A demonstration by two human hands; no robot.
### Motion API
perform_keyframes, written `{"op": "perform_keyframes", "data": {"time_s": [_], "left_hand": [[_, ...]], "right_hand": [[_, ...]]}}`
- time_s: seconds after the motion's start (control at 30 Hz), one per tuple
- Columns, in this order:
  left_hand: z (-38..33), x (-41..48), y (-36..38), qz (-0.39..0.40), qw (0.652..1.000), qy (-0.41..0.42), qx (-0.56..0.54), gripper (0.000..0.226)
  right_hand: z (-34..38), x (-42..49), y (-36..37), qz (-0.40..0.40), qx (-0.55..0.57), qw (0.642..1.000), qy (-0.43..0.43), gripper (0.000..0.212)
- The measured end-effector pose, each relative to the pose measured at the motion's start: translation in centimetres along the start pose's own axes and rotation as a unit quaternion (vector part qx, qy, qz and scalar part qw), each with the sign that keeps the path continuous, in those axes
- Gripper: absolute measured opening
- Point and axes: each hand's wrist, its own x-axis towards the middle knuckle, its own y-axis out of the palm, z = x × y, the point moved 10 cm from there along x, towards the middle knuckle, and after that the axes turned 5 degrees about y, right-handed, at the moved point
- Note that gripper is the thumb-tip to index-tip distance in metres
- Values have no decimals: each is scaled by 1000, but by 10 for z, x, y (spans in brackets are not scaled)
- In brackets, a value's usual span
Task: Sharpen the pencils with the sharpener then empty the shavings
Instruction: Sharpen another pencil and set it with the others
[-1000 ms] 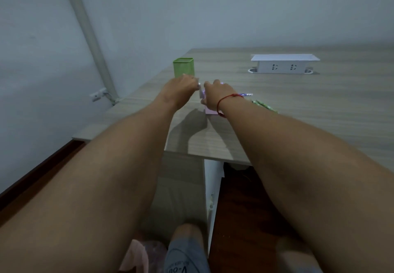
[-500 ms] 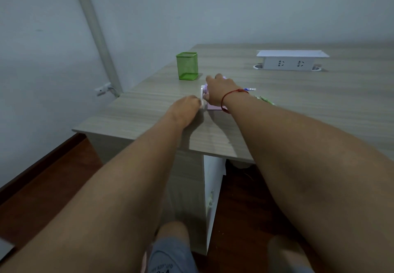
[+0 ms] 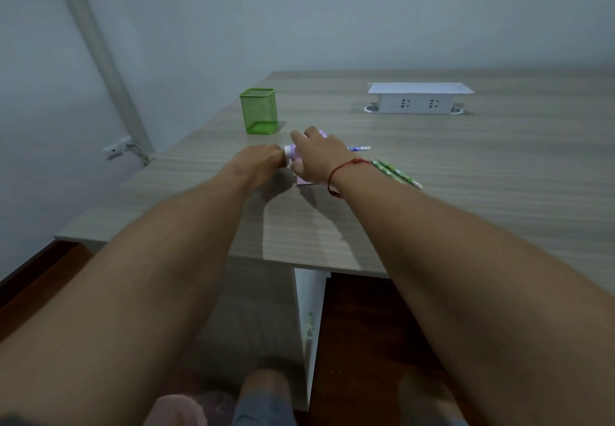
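Head view, looking down at a wood-grain table (image 3: 466, 199).

Sharpener (image 3: 304, 179): a pale pink body standing on the table near its left front part, between the two hands and mostly covered by them. Only its lower front corner and its left end show.

Right hand (image 3: 316, 156): laid over the top of the sharpener, fingers curled down its far side and thumb on the near side, clamping it to the table. A red string bracelet (image 3: 344, 168) is on the wrist.

Left hand (image 3: 261, 163): fingers curled tight round the small white-and-lilac crank (image 3: 289, 155) at the sharpener's left end (the fingertips themselves are hidden behind the knuckles).

Pencils:
- A blue-patterned pencil (image 3: 360, 148) sticks out to the right from behind the right hand, level with the sharpener. Whether its tip sits inside cannot be told.
- Two green pencils (image 3: 397, 175) lie side by side and touching on the table, just right of the right wrist, angled toward the near right.

Other items:
- A green mesh pen holder (image 3: 259, 111) stands upright behind the hands, apart from them.
- A white socket box (image 3: 420, 99) sits raised at the far right of the table.
- A grey conduit (image 3: 100, 46) runs down the left wall.
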Motion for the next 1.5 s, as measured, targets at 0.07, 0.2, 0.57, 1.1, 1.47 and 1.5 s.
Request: {"op": "perform_keyframes", "data": {"time_s": [0.07,0.2,0.57,1.1,1.47,1.5], "left_hand": [[-1,3,-7,-5,999,20,28,30],[4,6,-32,-58,996,12,64,24],[-4,-16,-68,-115,991,-7,74,31],[-23,-43,-6,3,997,-62,-45,30],[0,-8,4,26,994,-47,-93,29],[2,-4,2,22,996,-43,-81,28]], "right_hand": [[-1,-2,-2,-1,-2,1000,1,49],[0,-3,-4,6,-15,1000,-6,48],[-1,-1,-7,23,-12,999,34,55],[3,0,-1,17,-23,1000,-7,52],[3,3,-2,-1,-20,1000,-20,48],[3,3,-2,-1,-20,1000,-24,47]]}}
